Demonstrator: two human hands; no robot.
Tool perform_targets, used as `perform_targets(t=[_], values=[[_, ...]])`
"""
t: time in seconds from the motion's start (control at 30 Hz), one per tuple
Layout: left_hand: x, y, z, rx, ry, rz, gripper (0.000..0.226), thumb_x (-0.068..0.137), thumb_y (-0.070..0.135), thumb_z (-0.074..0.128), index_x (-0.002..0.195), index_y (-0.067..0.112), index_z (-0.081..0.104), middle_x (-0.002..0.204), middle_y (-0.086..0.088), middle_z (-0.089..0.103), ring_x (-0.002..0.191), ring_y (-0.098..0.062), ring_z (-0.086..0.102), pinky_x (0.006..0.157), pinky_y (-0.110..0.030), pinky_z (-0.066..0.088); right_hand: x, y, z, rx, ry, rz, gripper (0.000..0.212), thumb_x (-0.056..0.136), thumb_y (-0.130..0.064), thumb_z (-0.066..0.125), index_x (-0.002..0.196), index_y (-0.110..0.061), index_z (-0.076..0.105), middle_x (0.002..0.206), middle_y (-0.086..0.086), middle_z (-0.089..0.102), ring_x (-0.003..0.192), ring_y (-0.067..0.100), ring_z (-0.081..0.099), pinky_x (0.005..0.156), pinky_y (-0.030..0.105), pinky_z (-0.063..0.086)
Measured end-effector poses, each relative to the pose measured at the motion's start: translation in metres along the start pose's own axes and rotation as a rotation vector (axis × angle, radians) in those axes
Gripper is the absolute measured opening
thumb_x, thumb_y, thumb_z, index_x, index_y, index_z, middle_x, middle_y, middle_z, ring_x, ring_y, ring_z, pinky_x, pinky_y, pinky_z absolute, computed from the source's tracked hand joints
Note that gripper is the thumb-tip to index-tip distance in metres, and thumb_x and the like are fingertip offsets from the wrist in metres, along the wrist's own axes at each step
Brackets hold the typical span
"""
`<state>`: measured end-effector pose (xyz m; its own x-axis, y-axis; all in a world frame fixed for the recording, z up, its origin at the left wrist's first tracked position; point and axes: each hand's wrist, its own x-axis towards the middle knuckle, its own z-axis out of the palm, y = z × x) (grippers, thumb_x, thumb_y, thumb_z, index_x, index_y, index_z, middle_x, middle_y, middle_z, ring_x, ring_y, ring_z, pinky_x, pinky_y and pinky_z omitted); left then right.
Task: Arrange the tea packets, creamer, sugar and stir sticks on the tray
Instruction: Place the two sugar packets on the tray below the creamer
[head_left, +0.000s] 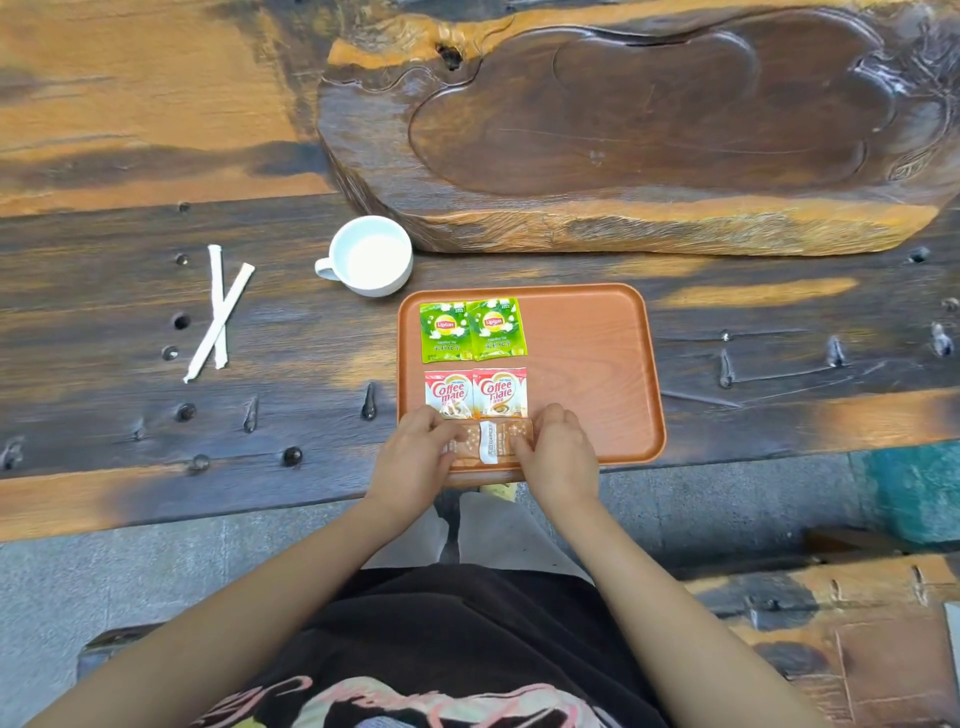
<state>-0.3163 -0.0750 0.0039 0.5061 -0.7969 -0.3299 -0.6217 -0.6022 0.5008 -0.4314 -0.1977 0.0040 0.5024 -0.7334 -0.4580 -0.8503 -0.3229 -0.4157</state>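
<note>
Head view: the orange tray (597, 364) sits at the near edge of the dark wooden table (156, 426). At the tray's 10 o'clock corner, two green tea packets (472, 329) lie flat, side by side and touching. Directly below them, two red-and-white creamer packets (476, 393) lie side by side. At the tray's 7 o'clock edge lie the brown sugar packets (493, 441), banded in white at the middle. The left hand (415, 457) and right hand (558, 452) rest on opposite ends of the sugar packets, fingers curled down onto them, pressing rather than lifting. Two white paper-wrapped stir sticks (218, 314) lie crossed on the table at 9 o'clock, well apart from the tray. A white cup (371, 257) stands just beyond the tray's 11 o'clock corner.
</note>
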Motion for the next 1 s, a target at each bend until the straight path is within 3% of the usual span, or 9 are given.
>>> perform_targets(t=[0.1,0.27,0.6,0.77,0.9,1.0], values=[[0.000,0.000,0.000,0.010,-0.001,0.006,0.027,0.082,0.008,0.059,0.108,0.013,0.065,0.104,-0.011,0.057,0.103,-0.026,0.052,0.076,-0.030,0.042,-0.003,0.004,0.002,-0.025,0.047,-0.178,0.024,0.083,-0.019,0.062,0.102,-0.007,0.052,0.105,0.011,0.054,0.098,0.028,0.052,0.081,0.039,0.046],[-0.002,-0.002,0.000,-0.002,0.026,0.044,0.031,0.078,0.005,0.063,0.107,0.013,0.065,0.097,-0.011,0.057,0.097,-0.028,0.054,0.073,-0.035,0.047,-0.006,0.007,0.011,-0.024,-0.036,-0.440,0.027,0.082,-0.014,0.062,0.109,-0.014,0.059,0.100,0.008,0.056,0.100,0.026,0.052,0.085,0.037,0.047],[-0.003,-0.009,0.002,-0.026,0.045,0.066,0.029,0.078,0.008,0.065,0.107,0.015,0.065,0.097,-0.008,0.059,0.097,-0.025,0.054,0.077,-0.028,0.043,0.002,0.005,0.009,-0.054,-0.141,-0.440,0.029,0.082,-0.012,0.056,0.111,-0.018,0.058,0.102,0.006,0.052,0.104,0.024,0.049,0.087,0.035,0.043],[0.000,-0.016,-0.009,-0.104,0.052,0.055,0.024,0.083,0.011,0.060,0.106,0.015,0.067,0.099,-0.007,0.061,0.098,-0.021,0.054,0.079,-0.026,0.041,0.004,-0.007,-0.002,-0.053,-0.164,-0.446,0.024,0.087,-0.020,0.053,0.111,-0.017,0.059,0.104,0.007,0.055,0.093,0.025,0.057,0.076,0.035,0.046],[0.008,-0.035,-0.038,-0.170,0.083,-0.019,0.020,0.085,0.015,0.058,0.102,0.017,0.068,0.101,0.000,0.063,0.091,-0.014,0.055,0.077,-0.026,0.043,0.020,-0.041,-0.017,-0.034,-0.336,-0.408,0.016,0.087,-0.021,0.052,0.097,-0.015,0.063,0.094,0.007,0.065,0.088,0.026,0.060,0.073,0.037,0.050],[0.015,-0.063,-0.063,-0.169,0.140,-0.103,0.018,0.084,0.012,0.058,0.097,0.015,0.069,0.095,-0.005,0.065,0.089,-0.020,0.057,0.075,-0.026,0.041,0.041,-0.077,-0.023,-0.075,-0.488,-0.396,0.020,0.088,-0.023,0.049,0.086,-0.009,0.063,0.090,0.010,0.069,0.086,0.030,0.062,0.075,0.039,0.052]])
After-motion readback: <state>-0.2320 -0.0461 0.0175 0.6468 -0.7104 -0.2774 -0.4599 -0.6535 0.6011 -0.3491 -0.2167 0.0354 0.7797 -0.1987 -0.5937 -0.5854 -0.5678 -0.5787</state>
